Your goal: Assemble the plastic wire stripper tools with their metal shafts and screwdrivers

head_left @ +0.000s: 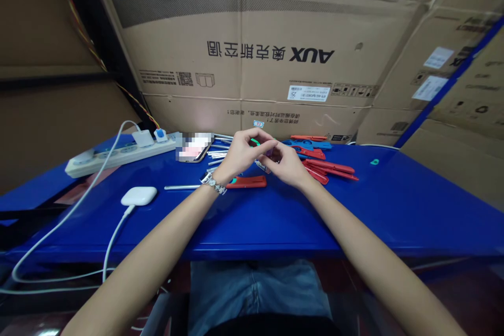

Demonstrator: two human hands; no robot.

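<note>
My left hand (pixel 248 151) and my right hand (pixel 286 164) meet above the blue table, fingers curled in and tips pinched together. Between them show small bits of green (pixel 255 142) and purple; the fingers cover most of whatever they hold. Under my left wrist lies a red-orange plastic handle piece (pixel 248 182) with a metal rod (pixel 181 187) at its left end. More metal rods (pixel 216 155) lie behind my left hand. Right of my right hand is a pile of red plastic pieces (pixel 331 168) and blue plastic pieces (pixel 309 144).
A phone (pixel 195 147) and a white power strip (pixel 122 157) with plugs stand at the back left. A white earbud case (pixel 139 196) sits on a cable. One small teal piece (pixel 374 161) lies at right. Cardboard (pixel 268 21) walls the table's back.
</note>
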